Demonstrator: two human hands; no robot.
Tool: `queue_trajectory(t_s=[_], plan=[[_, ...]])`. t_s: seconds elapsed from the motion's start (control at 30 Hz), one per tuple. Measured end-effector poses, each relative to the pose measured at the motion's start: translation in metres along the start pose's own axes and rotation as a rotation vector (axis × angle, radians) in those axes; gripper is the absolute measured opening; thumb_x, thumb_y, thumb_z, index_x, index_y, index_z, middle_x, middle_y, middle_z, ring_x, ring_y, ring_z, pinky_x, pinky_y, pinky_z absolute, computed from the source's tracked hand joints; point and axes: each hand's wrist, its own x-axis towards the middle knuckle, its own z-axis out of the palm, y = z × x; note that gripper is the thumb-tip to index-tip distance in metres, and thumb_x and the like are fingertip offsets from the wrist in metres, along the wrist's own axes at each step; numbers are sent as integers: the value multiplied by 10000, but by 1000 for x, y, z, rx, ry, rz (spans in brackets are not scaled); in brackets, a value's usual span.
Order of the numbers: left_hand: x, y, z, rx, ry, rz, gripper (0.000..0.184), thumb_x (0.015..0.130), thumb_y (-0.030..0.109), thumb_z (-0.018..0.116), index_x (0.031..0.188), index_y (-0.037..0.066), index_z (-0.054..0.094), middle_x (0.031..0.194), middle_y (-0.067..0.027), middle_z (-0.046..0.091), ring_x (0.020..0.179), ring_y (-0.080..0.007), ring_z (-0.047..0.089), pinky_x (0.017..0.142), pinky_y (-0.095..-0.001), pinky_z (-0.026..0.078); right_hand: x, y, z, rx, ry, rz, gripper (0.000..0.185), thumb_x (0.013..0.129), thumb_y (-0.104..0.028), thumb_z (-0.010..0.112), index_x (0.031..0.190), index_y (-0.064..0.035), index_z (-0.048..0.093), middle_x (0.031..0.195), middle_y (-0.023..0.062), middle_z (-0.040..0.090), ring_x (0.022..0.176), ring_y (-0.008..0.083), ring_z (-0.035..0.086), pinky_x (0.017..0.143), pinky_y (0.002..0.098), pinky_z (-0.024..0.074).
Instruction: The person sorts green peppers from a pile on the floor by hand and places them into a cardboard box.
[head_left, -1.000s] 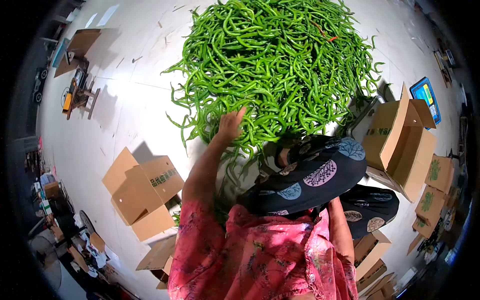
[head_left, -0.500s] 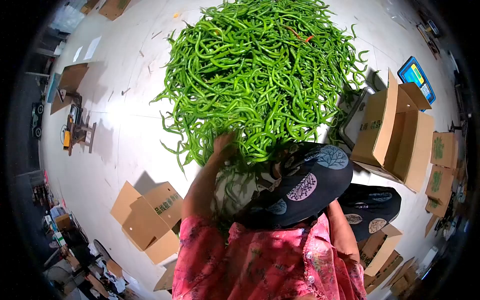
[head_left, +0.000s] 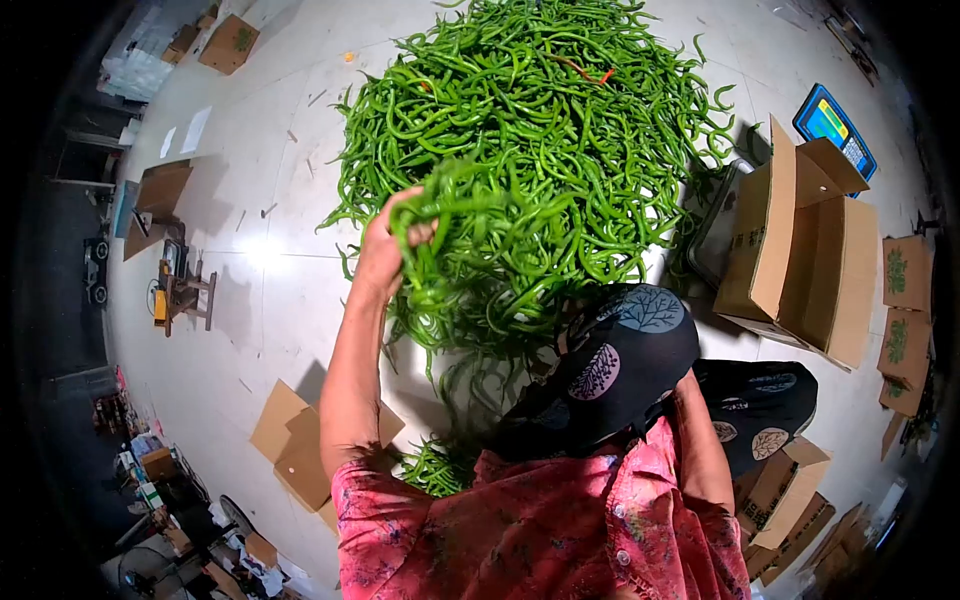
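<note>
Green, slender, curved peppers [head_left: 550,150]: heaped on pale, smooth floor [head_left: 290,325], seemingly self-supporting through tangling | left hand [head_left: 383,250]: curled fingers wrapped around pepper bunch [head_left: 440,204] over heap's near side, apparently against slipping | right hand: hidden by black, tree-printed trousers [head_left: 605,365]; cannot tell finger state

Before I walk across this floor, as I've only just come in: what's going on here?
A person's left hand grips a bunch of long green peppers, blurred, over the near left part of a big pile of peppers on the floor. The right hand is hidden behind the patterned trousers. A smaller heap lies beside the left arm. An open carton stands to the right.
</note>
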Motion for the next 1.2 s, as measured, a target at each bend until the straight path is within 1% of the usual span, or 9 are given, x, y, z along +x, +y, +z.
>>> queue_trajectory(t_s=[0.1, 0.2, 0.23, 0.27, 0.4, 0.6, 0.73, 0.9, 1.2], plan=[[39, -16, -1, -126, -26, -14, 513, 766, 47, 679, 1244, 16, 496, 974, -76, 624, 881, -175, 615, 783, -322, 524, 0, -10, -7, 35, 28, -49, 311, 853, -122, 645, 1127, 19, 603, 1025, 29, 650, 926, 141, 578, 852, 268, 450], [50, -4, 22, -363, -90, 26, 360, 769, 49, 677, 1113, 10, 578, 991, -156, 663, 921, -229, 641, 814, -336, 532, -1, -26, -17, 206, 110, -105, 309, 853, -123, 645, 1126, 17, 604, 1020, 27, 650, 923, 140, 579, 849, 266, 451], [59, -8, 24, -454, -137, 63, 305, 834, 180, 653, 1033, -49, 623, 1064, -185, 657, 941, -271, 645, 832, -416, 543, 2, -30, -16, 395, 154, -117, 257, 881, -115, 619, 1105, 11, 613, 955, -1, 639, 873, 110, 568, 813, 230, 444], [63, -6, 32, -356, -143, 98, 288, 868, 196, 604, 996, -59, 643, 1100, -193, 652, 908, -270, 658, 835, -408, 548, 1, -36, -22, 391, 169, -122, 236, 909, -124, 599, 1101, 13, 612, 931, -9, 629, 843, 77, 540, 773, 211, 433], [69, 18, 72, -457, -247, 59, 253, 862, 98, 596, 1080, -29, 619, 975, -157, 680, 813, -237, 675, 725, -323, 568, -3, -88, -52, 396, 193, -76, 258, 933, -194, 595, 1111, -8, 612, 955, 14, 646, 861, 77, 564, 799, 241, 453], [74, 38, 116, -591, -402, 1, 277, 916, 149, 563, 1118, -39, 581, 1029, -180, 656, 876, -258, 659, 767, -386, 559, -9, -164, -83, 377, 149, -198, 306, 927, -227, 581, 1144, -12, 599, 1002, 55, 660, 870, 106, 580, 794, 262, 460], [68, 55, 164, -683, -445, -13, 277, 904, 140, 574, 1111, -44, 593, 1001, -165, 672, 855, -227, 665, 769, -342, 560, -3, -189, -85, 203, 168, -399, 282, 907, -207, 618, 1114, -16, 620, 998, 49, 657, 890, 112, 580, 785, 270, 464], [53, 80, 219, -777, -435, -29, 266, 898, 140, 577, 1100, -33, 579, 1013, -170, 656, 885, -262, 651, 799, -382, 553, -7, -196, -81, -194, 603, -840, 269, 750, -118, 728, 976, -30, 611, 950, 157, 600, 885, 341, 583, 776, 389, 485], [13, 111, 287, -763, -302, 19, 220, 857, 114, 597, 1032, -19, 596, 985, -162, 653, 917, -279, 635, 861, -412, 528, -23, -196, -92, -612, 956, -949, 245, 699, -164, 715, 881, -54, 594, 949, 93, 556, 884, 267, 522, 745, 392, 401]])
